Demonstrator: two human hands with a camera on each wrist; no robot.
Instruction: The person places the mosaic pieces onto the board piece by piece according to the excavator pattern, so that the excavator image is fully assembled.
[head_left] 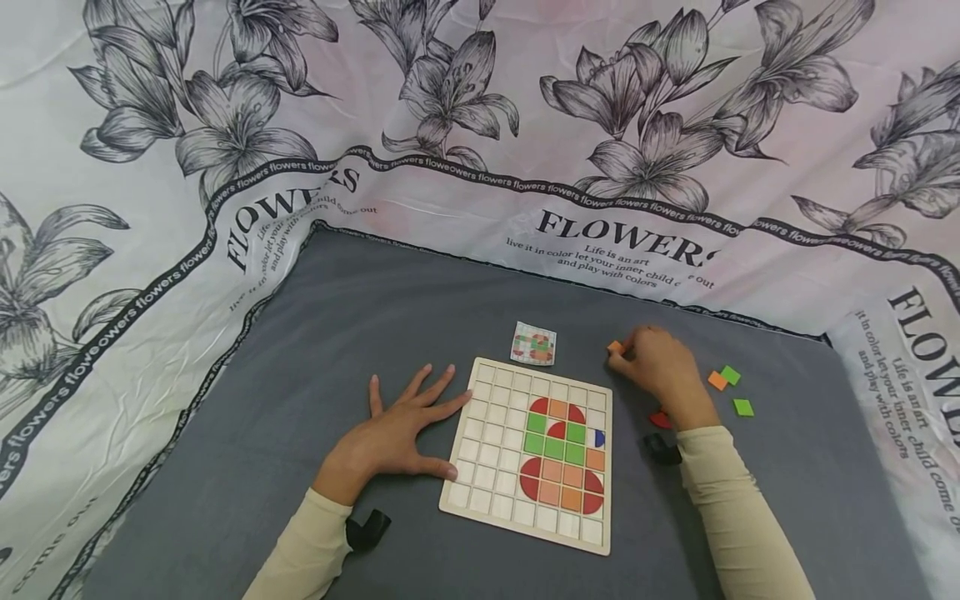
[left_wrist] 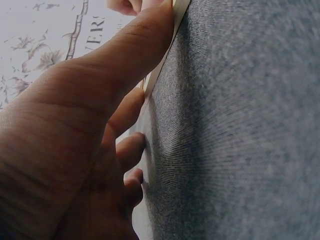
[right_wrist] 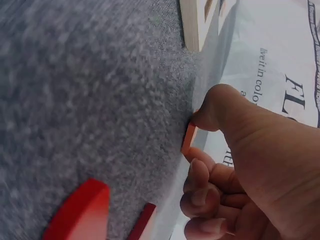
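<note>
My right hand point(head_left: 660, 367) pinches an orange square tile point(right_wrist: 188, 139) between thumb and a fingertip, close to the cloth beyond the board's far right corner. My left hand point(head_left: 390, 437) lies with fingers spread at the left side of the wooden grid board point(head_left: 480, 450); its thumb and index fingertip are at the board's edge. Red quarter-round pieces and green, orange and blue tiles fill cells on the board's right half. A small pattern card point(head_left: 534, 343) with a coloured design lies just past the board's far edge.
Right of my right hand lie a loose orange tile point(head_left: 717, 381) and two green tiles, one being a green tile point(head_left: 743, 407). A red piece point(head_left: 660, 419) sits beside the right wrist. Flower-printed fabric point(head_left: 465, 200) borders the grey cloth point(head_left: 300, 350).
</note>
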